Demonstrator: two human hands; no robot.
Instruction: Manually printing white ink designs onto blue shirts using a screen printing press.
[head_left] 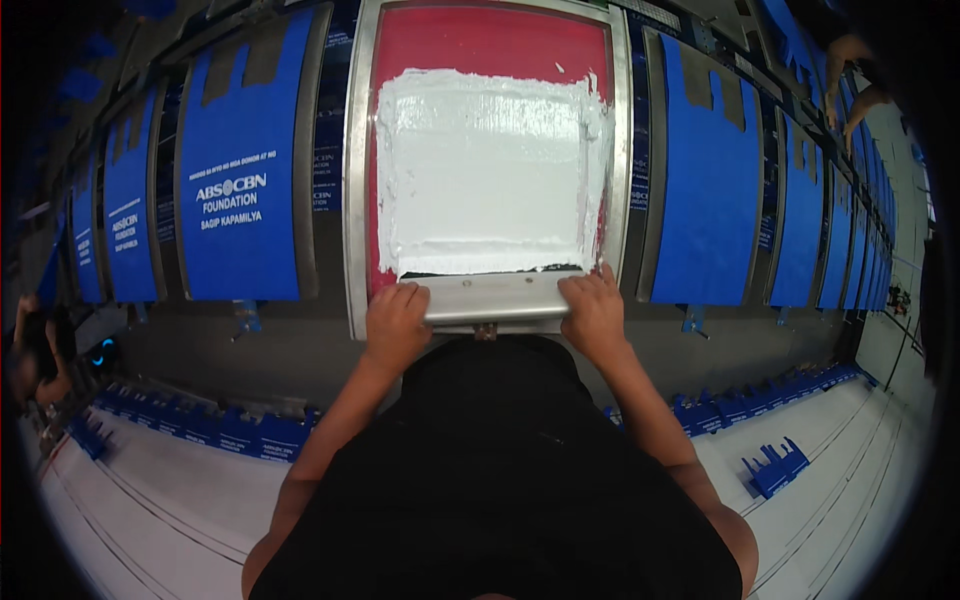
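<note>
Squeegee [495,297] across frame bottom; left hand [396,322], right hand [593,312] fingers clenched over ends.

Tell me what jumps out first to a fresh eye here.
The red screen frame at top centre, spread with thick white ink. Both hands, left hand and right hand, grip a metal squeegee at its near edge. Blue fabric panels line the long table on either side.

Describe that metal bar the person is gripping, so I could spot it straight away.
Find the long table lined with blue cloth panels. At its middle lies a metal-framed red printing screen spread with white ink. The squeegee is the silvery bar at its near edge, under left hand and right hand.
</note>
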